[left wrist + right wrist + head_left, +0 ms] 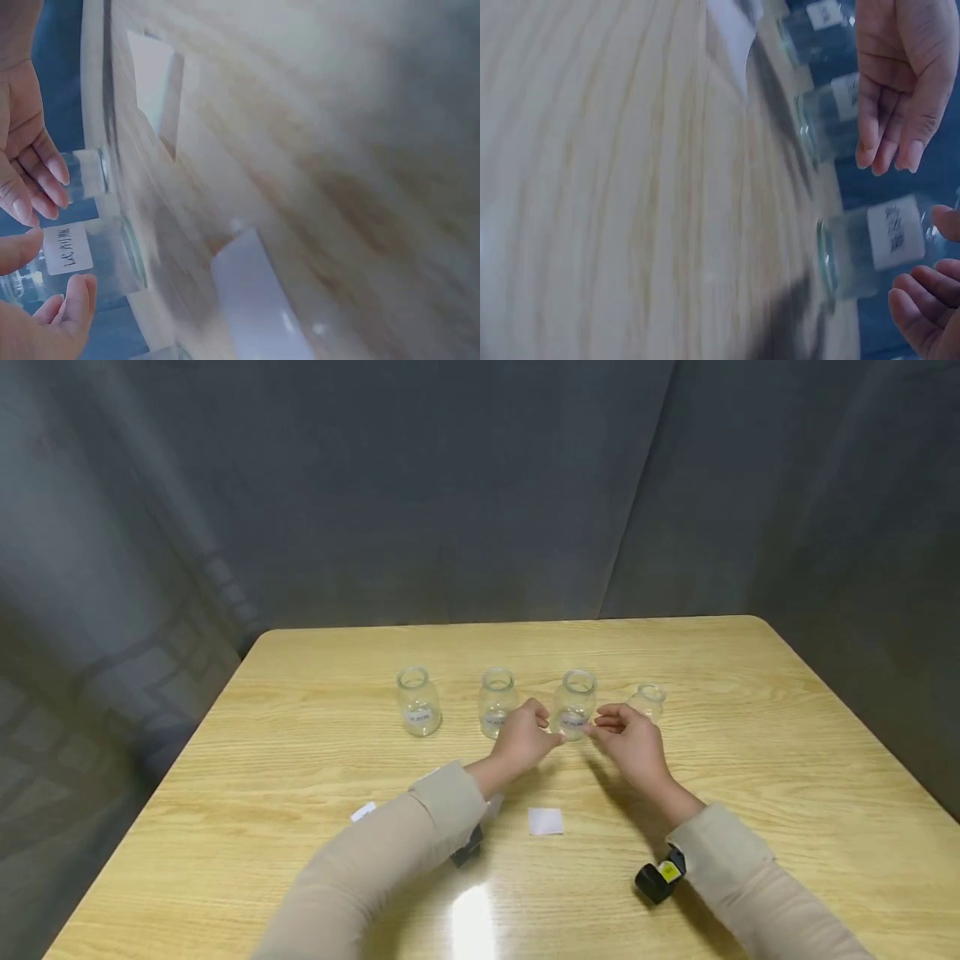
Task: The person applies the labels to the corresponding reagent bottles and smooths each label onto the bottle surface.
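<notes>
A clear glass jar point(576, 697) with a white label point(896, 232) stands upright on the table, between both hands. My left hand point(522, 739) is at the jar's left side with extended, slightly bent fingers; in the right wrist view they look apart from the glass. From the right, my right hand point(632, 745) reaches to the front, its thumb at the label's edge. Firm contact is hard to tell. To the left stand two more labelled jars, one nearer point(497, 693) and one farther point(417, 697). Another jar point(649, 697) is partly hidden behind my right hand.
A white paper piece point(545, 821) lies on the wooden table point(750, 693) in front of the jars. Another white piece point(363, 811) lies beside my left sleeve, and that forearm covers part of the table. A dark curtain point(450, 493) hangs behind the table's far edge.
</notes>
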`<state>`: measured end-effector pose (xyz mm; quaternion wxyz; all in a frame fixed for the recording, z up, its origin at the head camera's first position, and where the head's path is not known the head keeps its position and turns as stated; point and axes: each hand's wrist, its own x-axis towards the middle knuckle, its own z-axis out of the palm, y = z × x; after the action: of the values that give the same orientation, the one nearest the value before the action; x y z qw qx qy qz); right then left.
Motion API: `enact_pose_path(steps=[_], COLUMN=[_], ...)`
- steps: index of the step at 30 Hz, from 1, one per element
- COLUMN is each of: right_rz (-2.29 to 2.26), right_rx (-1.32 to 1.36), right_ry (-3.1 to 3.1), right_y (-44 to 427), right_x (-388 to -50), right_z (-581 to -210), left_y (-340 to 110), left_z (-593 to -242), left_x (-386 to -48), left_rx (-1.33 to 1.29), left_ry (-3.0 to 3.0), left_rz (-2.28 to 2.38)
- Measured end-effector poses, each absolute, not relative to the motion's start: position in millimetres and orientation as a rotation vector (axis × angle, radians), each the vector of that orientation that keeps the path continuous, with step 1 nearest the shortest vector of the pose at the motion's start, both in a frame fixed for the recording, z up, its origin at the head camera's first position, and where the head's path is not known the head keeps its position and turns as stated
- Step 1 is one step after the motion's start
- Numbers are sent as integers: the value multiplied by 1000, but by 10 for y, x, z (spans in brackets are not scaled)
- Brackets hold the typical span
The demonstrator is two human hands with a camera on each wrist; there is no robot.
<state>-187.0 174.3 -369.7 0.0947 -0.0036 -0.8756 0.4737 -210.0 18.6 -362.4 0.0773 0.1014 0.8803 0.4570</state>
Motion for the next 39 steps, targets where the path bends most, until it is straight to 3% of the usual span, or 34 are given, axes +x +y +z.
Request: enact_pose_path(steps=[9, 29, 39], right_rz=[1531, 1807, 1801], right_rx=[95, 524, 689], right_ry=[-2607, -2664, -2763], right_y=[1532, 865, 624], right_x=[-1815, -1790, -1773], right_z=[-3631, -3712, -3764], left_y=[-144, -1046, -1384], left_z=[-3597, -3612, -3634], left_x=[-2001, -1734, -1614], left_rx=[354, 58, 52], left_ry=[2596, 2634, 2626], left_rz=[1355, 1384, 1373])
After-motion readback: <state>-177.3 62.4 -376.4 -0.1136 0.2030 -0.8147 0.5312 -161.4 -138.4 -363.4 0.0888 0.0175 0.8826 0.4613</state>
